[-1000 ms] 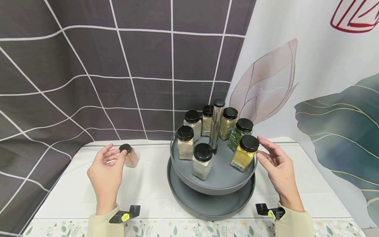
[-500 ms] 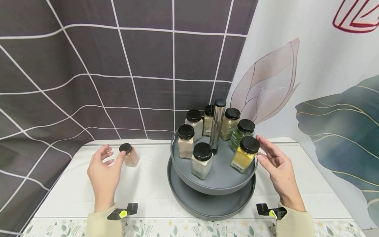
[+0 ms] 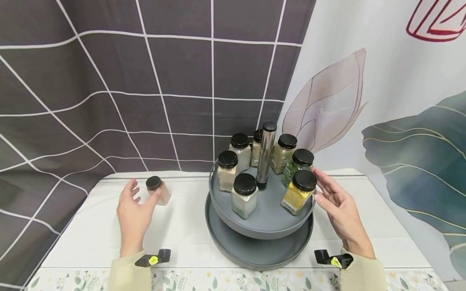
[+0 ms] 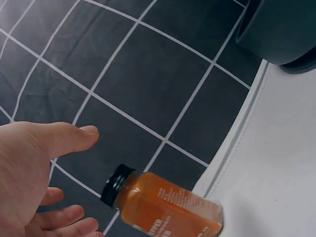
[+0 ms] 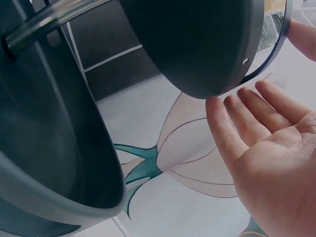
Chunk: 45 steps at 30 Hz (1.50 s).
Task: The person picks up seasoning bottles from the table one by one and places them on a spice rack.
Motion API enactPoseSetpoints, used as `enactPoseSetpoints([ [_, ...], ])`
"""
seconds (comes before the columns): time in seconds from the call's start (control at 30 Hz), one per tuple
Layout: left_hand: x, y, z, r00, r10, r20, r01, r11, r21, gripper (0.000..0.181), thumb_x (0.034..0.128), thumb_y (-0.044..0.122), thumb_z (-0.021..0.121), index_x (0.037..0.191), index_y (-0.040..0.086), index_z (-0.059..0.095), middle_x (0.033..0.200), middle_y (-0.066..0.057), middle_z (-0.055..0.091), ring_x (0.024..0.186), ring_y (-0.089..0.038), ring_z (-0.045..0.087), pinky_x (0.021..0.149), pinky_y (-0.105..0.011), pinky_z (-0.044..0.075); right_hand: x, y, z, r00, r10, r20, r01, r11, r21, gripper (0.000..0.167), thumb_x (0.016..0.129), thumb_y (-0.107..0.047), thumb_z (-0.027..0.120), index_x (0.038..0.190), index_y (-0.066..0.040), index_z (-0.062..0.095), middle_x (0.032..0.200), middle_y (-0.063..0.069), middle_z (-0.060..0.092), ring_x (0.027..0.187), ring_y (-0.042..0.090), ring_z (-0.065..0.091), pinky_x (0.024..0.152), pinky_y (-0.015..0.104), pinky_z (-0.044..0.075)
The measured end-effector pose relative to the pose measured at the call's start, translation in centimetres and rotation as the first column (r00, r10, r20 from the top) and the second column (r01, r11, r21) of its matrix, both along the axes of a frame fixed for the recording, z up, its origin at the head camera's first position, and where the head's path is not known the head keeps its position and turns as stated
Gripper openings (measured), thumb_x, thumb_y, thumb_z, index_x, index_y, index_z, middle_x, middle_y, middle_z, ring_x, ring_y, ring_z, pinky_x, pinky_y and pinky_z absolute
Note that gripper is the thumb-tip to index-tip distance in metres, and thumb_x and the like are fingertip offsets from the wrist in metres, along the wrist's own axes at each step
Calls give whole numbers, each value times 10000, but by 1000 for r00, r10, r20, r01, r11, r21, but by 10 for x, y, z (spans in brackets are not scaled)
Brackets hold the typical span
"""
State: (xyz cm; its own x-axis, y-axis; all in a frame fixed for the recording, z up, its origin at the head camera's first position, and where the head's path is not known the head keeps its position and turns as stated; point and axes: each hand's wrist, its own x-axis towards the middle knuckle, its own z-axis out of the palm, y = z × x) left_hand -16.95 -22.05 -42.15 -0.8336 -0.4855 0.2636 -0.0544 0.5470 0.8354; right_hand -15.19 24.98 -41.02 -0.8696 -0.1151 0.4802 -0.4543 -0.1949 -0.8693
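My left hand [image 3: 134,216] is held beside a small square jar with orange-brown powder [image 3: 163,195] and a black lid. In the left wrist view, part of "PEPPER" reads on that spice jar [image 4: 168,205]; thumb and fingers are apart, nothing gripped. At the right, my right hand [image 3: 338,208] touches the rim of the upper tier [image 3: 271,228] of a grey two-tier turntable. Its fingers look nearly straight in the right wrist view, fingertips against the tier [image 5: 197,49]. Closest to it on the tier stands a spice jar with yellow powder [image 3: 296,197].
Around the metal post [image 3: 265,157] stand several more black-lidded jars, including one with green flakes [image 3: 289,171] and one with pale contents [image 3: 243,204]. The lower tier [image 3: 255,254] sits on the white tabletop [image 3: 182,234]. A dark tiled backdrop [image 3: 174,72] hangs behind.
The upper tier has turned slightly: its front jars shifted left, its back jars right. My left hand's thumb and fingers spread, and the hand moved a little right. My right hand stayed at the rim.
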Motion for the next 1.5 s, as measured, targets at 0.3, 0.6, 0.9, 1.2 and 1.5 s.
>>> enactPoseSetpoints([
  [0.3,-12,-3,-2,992,-78,99,84,995,-56,883,863,189,791,1547,-32,279,1505,-284,405,1342,-465,445,1044,-596,449,2,2,-1,998,68,12,-68,998,1,619,947,203,450,1525,121,245,1564,5,420,1435,73,369,1129,177,345],
  [0.6,-22,-11,-7,980,-113,165,137,980,-142,882,839,136,772,1527,-86,267,1478,-331,412,1320,-495,454,1042,-618,431,-1,6,-4,989,146,-12,-145,988,44,678,939,215,452,1550,95,186,1610,27,336,1465,77,311,1155,187,311],
  [0.9,-28,-19,-11,947,-172,270,219,963,-157,861,856,121,736,1528,-97,242,1483,-359,380,1299,-524,454,1028,-638,437,-1,3,-3,980,197,-36,-197,980,10,743,910,231,487,1558,90,151,1606,-16,335,1471,69,293,1160,181,286],
  [1.2,-30,-26,-18,936,-189,296,236,963,-130,734,896,130,714,1491,-76,337,1458,-337,432,1286,-524,479,1025,-636,446,-1,3,-4,977,211,-15,-211,977,29,792,902,222,512,1557,104,82,1639,6,259,1476,45,261,1163,157,259],
  [1.5,-32,-29,-23,935,-182,305,223,969,-105,714,930,175,705,1492,-71,339,1445,-346,443,1280,-502,499,1040,-622,438,0,5,-4,981,192,-11,-191,981,46,795,897,227,509,1557,103,84,1648,31,239,1476,48,266,1161,157,264],
])
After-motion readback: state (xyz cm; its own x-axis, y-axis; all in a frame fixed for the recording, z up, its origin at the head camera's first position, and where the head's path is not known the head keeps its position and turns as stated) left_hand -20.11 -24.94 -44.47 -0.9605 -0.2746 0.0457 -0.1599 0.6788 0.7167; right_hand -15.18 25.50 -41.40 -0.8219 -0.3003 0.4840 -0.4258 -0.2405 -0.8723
